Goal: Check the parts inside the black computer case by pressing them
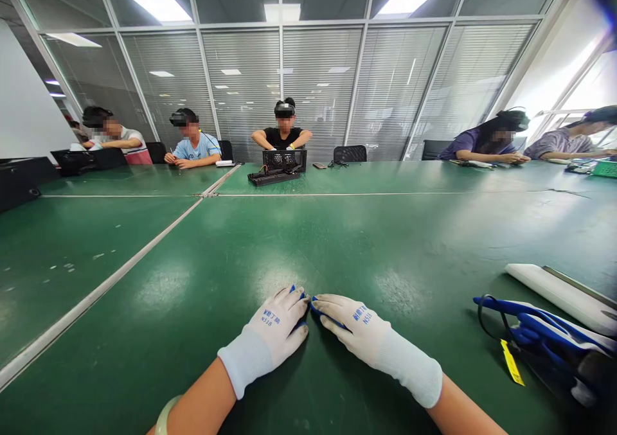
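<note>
My left hand (276,324) rests palm down on the green table (308,242), its fingers stretched forward and the thumb apart. Opposite it lies my right hand (359,327), also palm down, fingers extended toward the left one. The fingertips of both hands almost meet; whether they touch is hard to tell. Each wears a white knit glove with blue lettering and a blue palm side. Neither hand shows anything held. A pale bracelet (166,416) circles my left forearm.
Blue straps or cloth with a yellow tag (511,362) lie at right, beside a long white object (562,297). A pale seam (120,271) crosses the table at left. Across it, a person (284,130) handles a black computer case (284,160); several other people sit along the far side.
</note>
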`<state>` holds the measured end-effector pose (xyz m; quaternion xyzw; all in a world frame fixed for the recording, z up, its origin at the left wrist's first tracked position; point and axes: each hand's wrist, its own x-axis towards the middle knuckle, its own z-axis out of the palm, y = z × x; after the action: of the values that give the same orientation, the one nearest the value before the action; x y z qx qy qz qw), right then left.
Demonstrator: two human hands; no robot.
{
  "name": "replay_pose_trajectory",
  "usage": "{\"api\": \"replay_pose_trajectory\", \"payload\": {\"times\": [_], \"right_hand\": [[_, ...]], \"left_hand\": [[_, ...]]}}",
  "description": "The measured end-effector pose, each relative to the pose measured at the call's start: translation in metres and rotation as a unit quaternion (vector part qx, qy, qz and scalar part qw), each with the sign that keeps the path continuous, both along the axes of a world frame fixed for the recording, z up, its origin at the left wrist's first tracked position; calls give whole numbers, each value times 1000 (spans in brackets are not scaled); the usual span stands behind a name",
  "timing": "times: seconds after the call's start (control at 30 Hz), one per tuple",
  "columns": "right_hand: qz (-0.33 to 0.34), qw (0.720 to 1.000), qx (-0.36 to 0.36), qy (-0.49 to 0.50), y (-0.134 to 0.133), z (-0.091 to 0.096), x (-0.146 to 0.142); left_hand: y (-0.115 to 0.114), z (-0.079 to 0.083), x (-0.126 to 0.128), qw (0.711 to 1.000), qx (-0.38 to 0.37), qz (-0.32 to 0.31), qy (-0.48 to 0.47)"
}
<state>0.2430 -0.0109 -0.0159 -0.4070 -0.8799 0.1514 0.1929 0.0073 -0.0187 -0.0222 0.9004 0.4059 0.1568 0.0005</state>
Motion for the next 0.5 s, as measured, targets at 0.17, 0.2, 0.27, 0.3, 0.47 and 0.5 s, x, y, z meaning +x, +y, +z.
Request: {"api": "replay_pose_trajectory", "payload": {"times": [0.17,0.2,0.27,0.3,0.47,0.5], "right_hand": [[-4,1000,-10,0,0,3,-1],[-3,1000,-16,-1,-1,5,-2],[-2,1000,-28,1,-2,10,-4],[0,999,-33,5,-3,13,-5],[0,998,-50,36,-6,23,-8],[0,998,-49,45,-6,24,-8]], "left_hand": [[-1,0,1,1000,-4,1,-5],[-1,0,2,1000,-9,1,-12],[-3,3,4,998,-31,3,-48],[-4,6,5,996,-52,7,-76],[-3,25,11,928,-240,82,-273],[-2,28,12,898,-281,106,-322]]}}
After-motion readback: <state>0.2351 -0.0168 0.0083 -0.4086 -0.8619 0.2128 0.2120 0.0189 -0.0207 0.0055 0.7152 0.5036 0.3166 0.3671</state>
